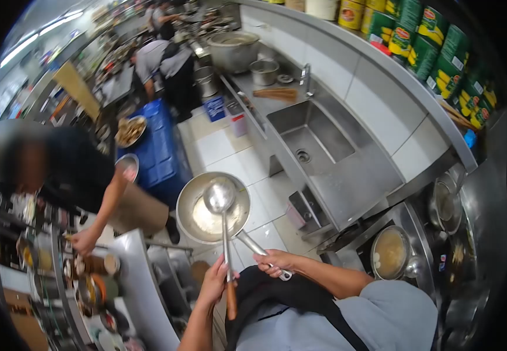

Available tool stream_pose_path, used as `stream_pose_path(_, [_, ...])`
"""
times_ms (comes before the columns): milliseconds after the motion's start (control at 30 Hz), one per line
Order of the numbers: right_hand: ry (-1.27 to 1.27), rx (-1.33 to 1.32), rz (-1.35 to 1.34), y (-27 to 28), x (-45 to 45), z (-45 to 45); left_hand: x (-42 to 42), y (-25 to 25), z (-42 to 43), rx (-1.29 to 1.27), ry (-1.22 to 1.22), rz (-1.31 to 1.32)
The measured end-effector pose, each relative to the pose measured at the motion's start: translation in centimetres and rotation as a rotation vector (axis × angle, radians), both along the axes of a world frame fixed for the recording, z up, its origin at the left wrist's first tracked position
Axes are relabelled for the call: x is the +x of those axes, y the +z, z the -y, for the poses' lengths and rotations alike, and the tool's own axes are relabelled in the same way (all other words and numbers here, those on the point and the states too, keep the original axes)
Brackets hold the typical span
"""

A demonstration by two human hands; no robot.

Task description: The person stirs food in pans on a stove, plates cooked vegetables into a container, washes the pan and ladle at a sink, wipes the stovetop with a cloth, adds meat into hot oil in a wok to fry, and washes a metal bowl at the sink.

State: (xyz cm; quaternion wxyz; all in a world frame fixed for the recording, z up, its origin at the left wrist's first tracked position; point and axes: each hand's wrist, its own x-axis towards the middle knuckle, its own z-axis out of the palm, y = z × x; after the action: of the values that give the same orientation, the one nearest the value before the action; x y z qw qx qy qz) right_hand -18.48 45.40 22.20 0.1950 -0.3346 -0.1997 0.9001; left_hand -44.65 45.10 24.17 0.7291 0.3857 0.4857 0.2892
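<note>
My left hand (pixel 212 282) is closed round the handle of a long metal ladle (pixel 219 198) with a wooden grip end. The ladle's bowl lies over the inside of a metal frying pan (pixel 187 206). Whether it touches the pan I cannot tell. My right hand (pixel 274 263) wraps round the pan's metal handle, whose end with a hole sticks out past my fingers. In the pan's bottom is a pale, shiny patch; whether it is liquid or bare metal is unclear. The pan is out in front of my apron, above the tiled floor.
A co-worker (pixel 60 158) at left reaches toward a shelf of containers. A steel counter with a sink (pixel 323 140) runs along the right. Beside me on the right, a stove holds a pot of brownish liquid (pixel 390 253). A blue bin (pixel 157 146) stands ahead; people work farther back.
</note>
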Motion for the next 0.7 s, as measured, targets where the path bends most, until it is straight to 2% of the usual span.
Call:
stream_pose_path(67, [-0.240,0.066,0.100,0.7,2.7,-2.3,5.2,1.1,-7.2,0.142,-0.251,-0.108])
stream_pose_path(167, [-0.418,0.148,0.085,1.3,7.9,-7.1,14.1,2.2,-16.5,0.398,-0.641,-0.223])
stream_pose_path(200, [-0.447,0.336,0.338,2.2,9.1,-9.0,17.1,1.6,-18.9,0.496,-0.707,-0.178])
stream_pose_path(267, [-0.531,0.213,0.306,3.5,12.9,-12.5,22.0,1.6,-24.5,0.597,-0.782,-0.117])
stream_pose_path(333, [-0.688,0.059,0.189,3.0,16.5,-15.7,26.2,3.0,-30.9,0.907,-0.884,-0.172])
stream_pose_path(367, [-0.703,0.062,0.208,2.7,18.2,-17.2,28.1,4.2,-34.8,0.795,-0.901,-0.196])
stream_pose_path(433, [-0.836,-0.082,0.031,2.3,21.6,-20.7,33.3,0.8,-43.9,0.808,-0.720,-0.139])
stream_pose_path(500, [-0.911,-0.184,0.105,0.1,24.7,-24.2,39.8,-2.1,-53.2,0.963,-0.621,-0.301])
stream_pose_path(533, [-0.915,-0.246,0.117,-1.7,26.1,-25.8,43.8,-4.8,-57.4,0.960,-0.614,-0.270])
stream_pose_path(600, [-0.936,-0.304,0.129,-5.8,28.2,-28.9,52.0,-10.1,-63.7,1.131,-0.641,-0.244])
stream_pose_path(633, [-0.924,-0.313,0.081,-7.7,29.5,-29.9,55.2,-10.4,-65.9,1.119,-0.637,-0.216])
stream_pose_path(700, [-0.971,-0.377,0.190,-8.0,29.4,-32.1,60.9,-11.0,-69.4,1.248,-0.657,-0.203])
